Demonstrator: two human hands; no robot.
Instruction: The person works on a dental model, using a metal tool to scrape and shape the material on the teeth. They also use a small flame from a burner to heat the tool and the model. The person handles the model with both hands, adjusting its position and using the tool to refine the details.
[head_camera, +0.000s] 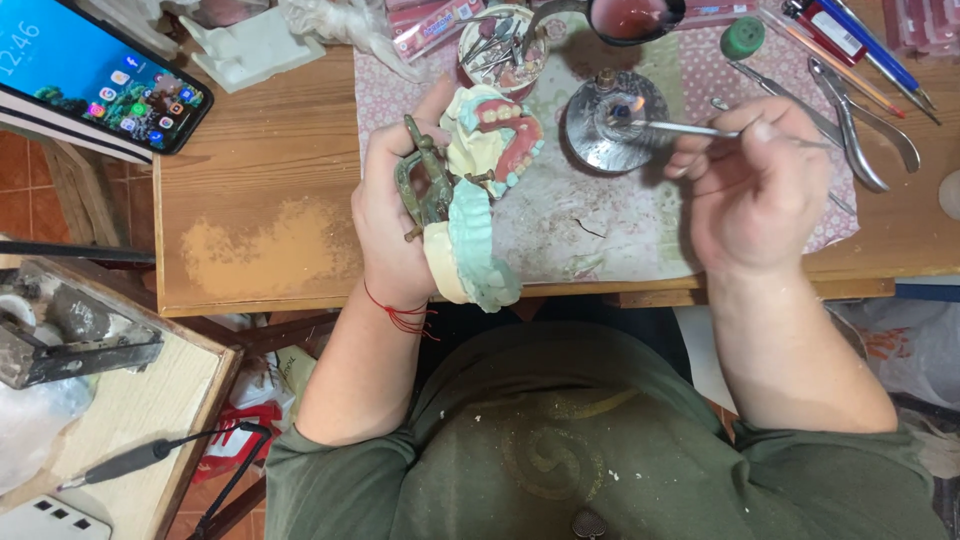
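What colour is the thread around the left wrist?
Red; the thread shows clearly in the head view.

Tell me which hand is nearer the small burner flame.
Right. The right hand holds a metal tool whose tip reaches the burner; the left hand grips the dental model farther left.

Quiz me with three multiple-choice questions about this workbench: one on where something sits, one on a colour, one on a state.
1. Where does the smartphone lie?
A. far left of the bench
B. beside the pliers
C. in the person's lap

2. What colour is the wax around the model teeth?
A. blue
B. pink
C. black

3. The small burner is:
A. capped
B. tipped over
C. lit

Answers: 1 A, it rests at the top left corner. 2 B, pink gums show. 3 C, a small flame meets the metal tool held by the right hand.
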